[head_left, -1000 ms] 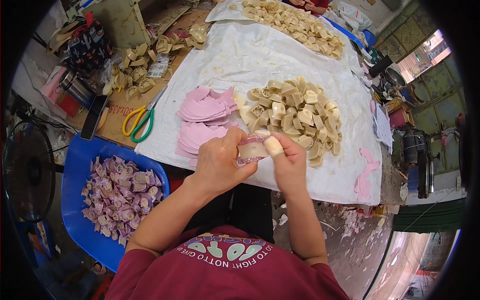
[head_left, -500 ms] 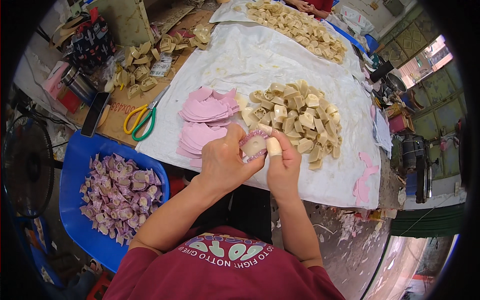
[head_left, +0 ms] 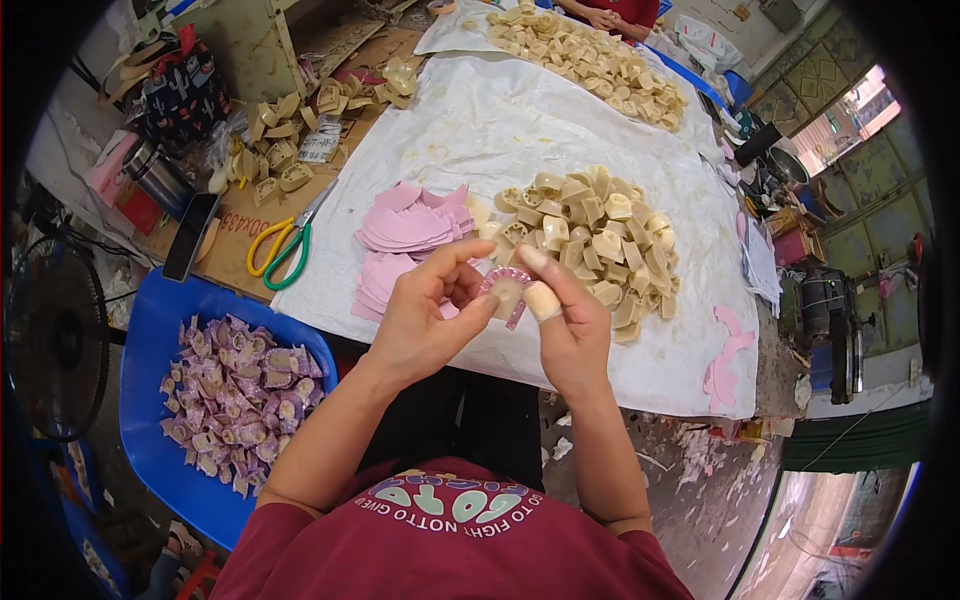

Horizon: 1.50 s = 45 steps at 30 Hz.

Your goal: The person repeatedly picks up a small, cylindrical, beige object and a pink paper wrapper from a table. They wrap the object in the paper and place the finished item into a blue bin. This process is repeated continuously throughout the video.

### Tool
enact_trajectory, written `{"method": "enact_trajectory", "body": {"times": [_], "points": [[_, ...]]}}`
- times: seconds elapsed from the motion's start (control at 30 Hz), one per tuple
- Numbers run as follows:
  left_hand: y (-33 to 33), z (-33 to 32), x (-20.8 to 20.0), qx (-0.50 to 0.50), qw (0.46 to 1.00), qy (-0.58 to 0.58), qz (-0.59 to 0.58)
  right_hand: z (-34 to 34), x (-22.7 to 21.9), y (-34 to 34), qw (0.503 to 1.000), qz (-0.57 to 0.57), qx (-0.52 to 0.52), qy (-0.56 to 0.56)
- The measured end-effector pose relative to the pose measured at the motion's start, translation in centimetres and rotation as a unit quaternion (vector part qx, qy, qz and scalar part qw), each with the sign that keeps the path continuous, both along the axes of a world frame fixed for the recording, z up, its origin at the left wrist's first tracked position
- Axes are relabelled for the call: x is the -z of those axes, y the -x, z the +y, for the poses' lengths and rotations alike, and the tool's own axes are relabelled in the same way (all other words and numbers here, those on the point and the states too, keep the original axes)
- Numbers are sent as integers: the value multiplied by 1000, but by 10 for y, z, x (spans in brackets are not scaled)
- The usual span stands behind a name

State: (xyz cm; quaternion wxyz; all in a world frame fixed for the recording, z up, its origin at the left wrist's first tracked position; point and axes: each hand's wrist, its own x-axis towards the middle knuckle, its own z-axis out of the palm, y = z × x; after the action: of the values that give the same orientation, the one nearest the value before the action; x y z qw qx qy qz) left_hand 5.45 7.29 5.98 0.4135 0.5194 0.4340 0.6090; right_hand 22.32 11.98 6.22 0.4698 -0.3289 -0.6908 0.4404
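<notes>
Between my hands, over the table's near edge, is a beige block that looks like a shoe heel (head_left: 509,294), with glittery pink covering wrapped round its rim and a strip hanging down. My right hand (head_left: 570,325) pinches it from the right; tape wraps its thumb and a fingertip. My left hand (head_left: 425,315) holds it at the left with the thumb, its index finger raised and other fingers curled. Just beyond lies a heap of bare beige heels (head_left: 590,235). Left of that heap sit stacked pink cut sheets (head_left: 412,225).
A blue basin (head_left: 135,400) at lower left holds many covered heels (head_left: 245,395). Scissors (head_left: 285,250) and a phone (head_left: 190,237) lie left on the table. A larger heel pile (head_left: 590,65) is at the back, near another person's hands (head_left: 603,18). Pink scraps (head_left: 727,355) lie right.
My left fingers have loosened and spread from the heel, the index finger lifting. The heel has turned, and a strip of covering now hangs down from it.
</notes>
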Motion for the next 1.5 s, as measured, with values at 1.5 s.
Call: {"method": "enact_trajectory", "body": {"times": [1.5], "points": [[6,-2,-6,108,986,95,-83,-8,-3,3,963,120,-99,221]]}}
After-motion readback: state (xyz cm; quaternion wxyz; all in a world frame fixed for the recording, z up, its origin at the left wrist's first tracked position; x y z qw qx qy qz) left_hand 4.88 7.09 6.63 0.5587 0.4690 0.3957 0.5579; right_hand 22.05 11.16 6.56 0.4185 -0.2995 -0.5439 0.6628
